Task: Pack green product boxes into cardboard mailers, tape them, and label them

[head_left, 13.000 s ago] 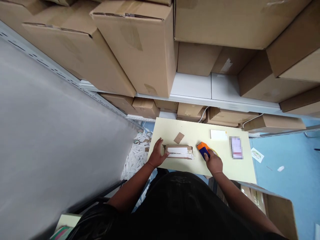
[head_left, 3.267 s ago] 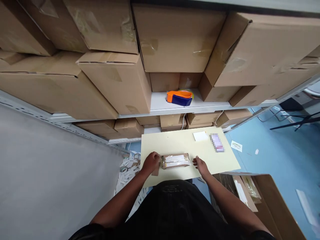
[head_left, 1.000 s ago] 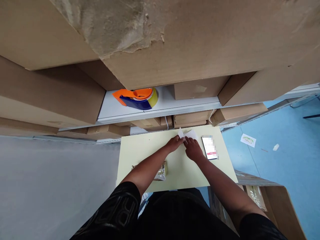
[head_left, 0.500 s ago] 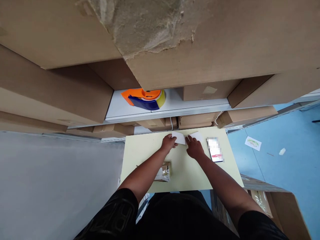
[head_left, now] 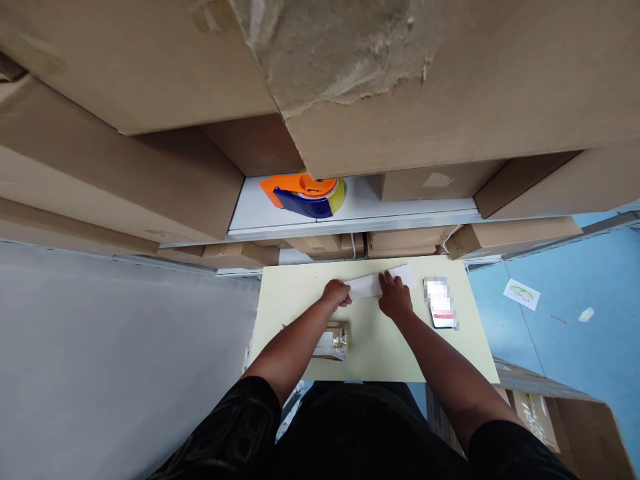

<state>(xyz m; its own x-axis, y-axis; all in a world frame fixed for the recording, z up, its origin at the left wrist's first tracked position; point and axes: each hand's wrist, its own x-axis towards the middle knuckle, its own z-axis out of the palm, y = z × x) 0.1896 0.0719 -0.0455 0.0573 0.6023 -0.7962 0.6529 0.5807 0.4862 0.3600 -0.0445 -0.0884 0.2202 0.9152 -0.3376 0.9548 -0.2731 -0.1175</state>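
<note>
A long white strip of paper (head_left: 366, 287) lies slanted across the far part of the pale yellow table (head_left: 295, 285). My left hand (head_left: 337, 293) is closed on its left end, pinching it between thumb and fingers. Over the strip's right half rests my right hand (head_left: 396, 297), fingers stretched out and pressing on the paper; its thumb is hard to make out. A phone (head_left: 441, 303) with a lit screen lies right of my right hand. Nearer to me, partly behind my left forearm, sits a small taped cardboard box (head_left: 333, 341) with a white label.
A shelf (head_left: 360, 223) beyond the table bears an orange and blue tape dispenser (head_left: 305, 195) and cardboard boxes (head_left: 440, 181). A large box (head_left: 425, 87) overhangs close to my head. An open carton (head_left: 575, 427) stands at lower right. Paper scraps lie on the blue floor (head_left: 500, 320).
The strip, bent upward at its left part before, now lies flatter and straighter between my hands. My left hand has drawn slightly down and apart from the right. The view has shifted a little.
</note>
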